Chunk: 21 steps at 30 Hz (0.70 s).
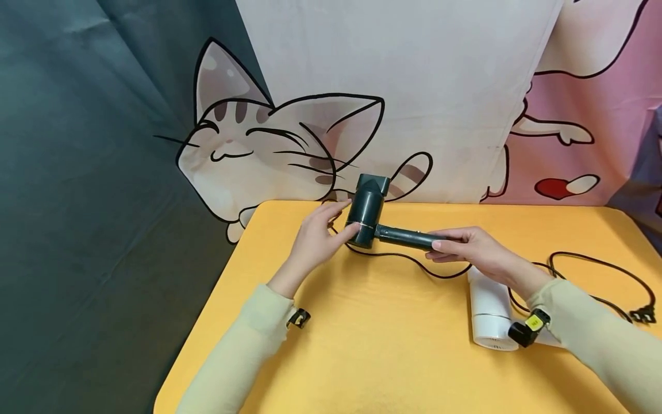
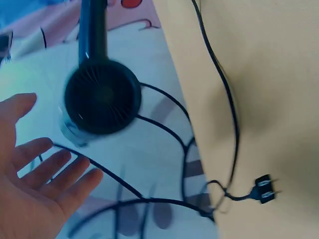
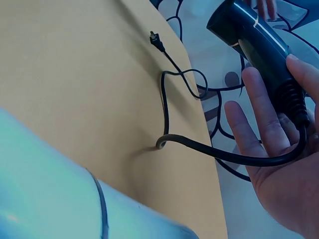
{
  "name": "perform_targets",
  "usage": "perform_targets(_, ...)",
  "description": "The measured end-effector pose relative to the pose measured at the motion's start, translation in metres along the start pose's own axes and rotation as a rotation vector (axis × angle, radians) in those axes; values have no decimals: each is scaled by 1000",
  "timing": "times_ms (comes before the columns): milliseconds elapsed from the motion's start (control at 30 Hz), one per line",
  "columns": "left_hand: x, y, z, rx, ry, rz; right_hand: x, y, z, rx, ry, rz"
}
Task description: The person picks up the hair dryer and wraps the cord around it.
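Dark green plastic hair dryer was held just above the far middle of the yellow-orange table, barrel pointing away toward the backdrop, handle running out to the person's right. Right hand gripped the end of the handle: fingers lay along it with the thumb underneath, and in the right wrist view the handle sat across those fingers, loosely wrapped rather than clenched.

Left hand was open, fingers straight and slightly spread, fingertips touching the rear end of the barrel in the head view. The left wrist view showed the palm flat and spread just beside the round rear grille; contact could not be told there.

The dryer's black cord ran from the handle down onto the table and curled beneath the dryer, its two-pin plug lying near the table's far edge.

A white plastic hair dryer lay on the table under the right forearm, its own black cord looping to the right, ending in a plug near the right edge. A cartoon-cat fabric backdrop hung behind the table.
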<state>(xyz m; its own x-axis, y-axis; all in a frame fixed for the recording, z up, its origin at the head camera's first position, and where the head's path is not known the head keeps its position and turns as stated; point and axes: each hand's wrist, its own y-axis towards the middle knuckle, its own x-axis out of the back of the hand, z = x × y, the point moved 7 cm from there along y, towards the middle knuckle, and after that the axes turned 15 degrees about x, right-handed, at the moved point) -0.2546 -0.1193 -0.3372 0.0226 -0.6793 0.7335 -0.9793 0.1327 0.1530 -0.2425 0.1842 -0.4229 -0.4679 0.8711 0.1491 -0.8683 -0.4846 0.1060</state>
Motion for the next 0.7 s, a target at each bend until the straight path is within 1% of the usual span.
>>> perform_targets(67,0,7,16,87,-118,39,1,0,0,3,0,12)
perform_targets(133,-2,13,31,179,-260,95,2,0,0,1,4,24)
perform_targets(233,-10,19,49,312,-451,205,2,-1,-1,-13,8,43)
perform_targets(300,-17,22,56,380,-567,288,2,-1,0,-20,1,53)
perform_targets(333,-21,23,59,409,-611,326,3,-2,0,-24,-7,59)
perform_targets(400,-28,25,65,463,-666,387,3,-2,1,-24,-25,70)
perform_targets(500,-37,26,70,525,-709,452,2,-2,3,-8,-47,91)
perform_targets(600,-44,24,70,575,-748,493,0,-1,5,13,-40,109)
perform_targets(700,-49,23,65,603,-798,521,-1,0,6,28,-19,123)
